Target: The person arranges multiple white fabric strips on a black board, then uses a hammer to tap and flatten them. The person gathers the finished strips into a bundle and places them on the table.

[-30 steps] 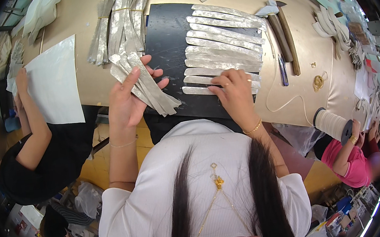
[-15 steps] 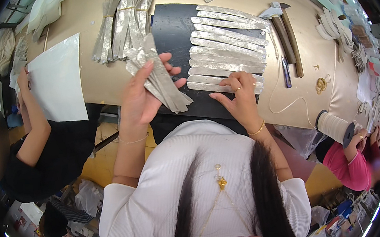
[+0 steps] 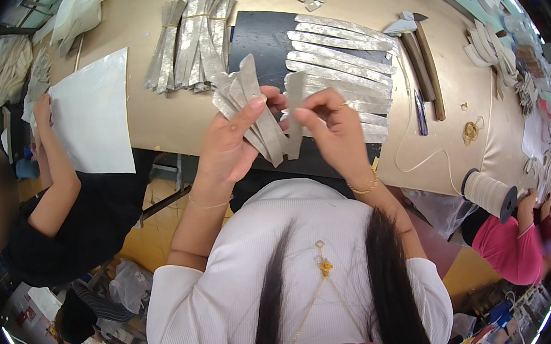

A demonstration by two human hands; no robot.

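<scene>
My left hand (image 3: 234, 138) is closed around a fanned bunch of silvery-grey strips (image 3: 251, 107), thumb on top. Between the thumb and fingers of my right hand (image 3: 335, 124) is one single strip (image 3: 295, 117), held upright just beside the bunch. Beyond and to the right, several metallic-looking strips (image 3: 337, 53) lie side by side in a slanting row on a dark board (image 3: 259, 36). My right hand and its strip hide part of that row's near end.
Banded bundles of strips (image 3: 196, 42) lie at the far left. Hammers (image 3: 423, 63), a purple pen-like tool (image 3: 421, 113), rubber bands (image 3: 471, 130) and a cord spool (image 3: 488, 192) are on the right. A co-worker's arm (image 3: 57, 163) rests by a white sheet (image 3: 96, 114).
My right hand has come up from the row toward my left and now pinches a single strip. My left hand with the bunch has shifted slightly right.
</scene>
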